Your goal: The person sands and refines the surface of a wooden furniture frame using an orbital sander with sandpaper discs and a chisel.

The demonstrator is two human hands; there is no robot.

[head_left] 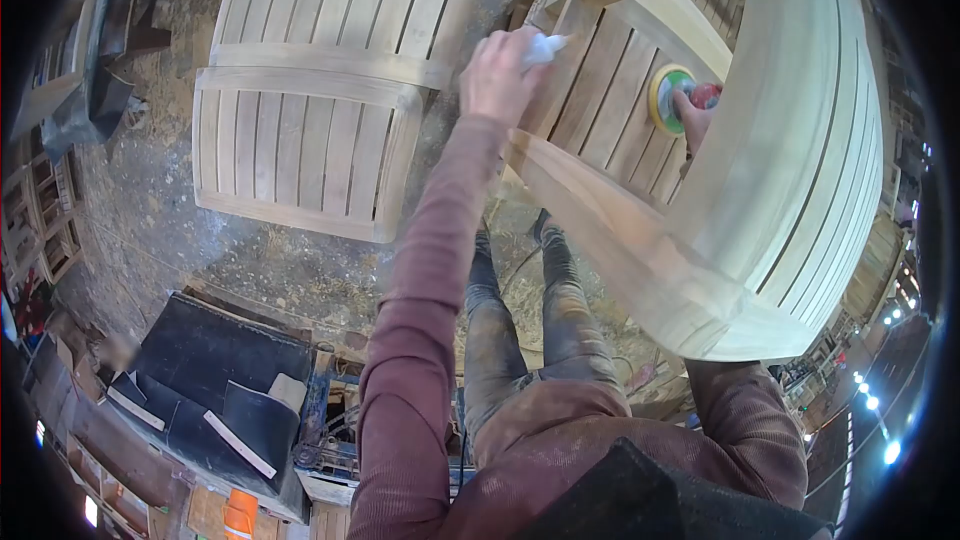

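A slatted wooden chair [622, 100] stands at the right, its large curved back toward me. My left hand [497, 78] is closed on a small white bottle [543, 49], whose tip points right over the left edge of the seat slats. Inside the chair my right hand [693, 120] grips a red sander [706, 96] with a round green and yellow pad [668, 98]. The pad is tilted on edge near the slats; whether it touches them I cannot tell. The chair's back hides my right forearm.
Slatted wooden pieces [300, 140] lie on the stained floor [250, 265] at the upper left. A black-covered bench [215, 380] with loose strips stands at the lower left, an orange container [240, 512] below it. Wooden frames line the far left.
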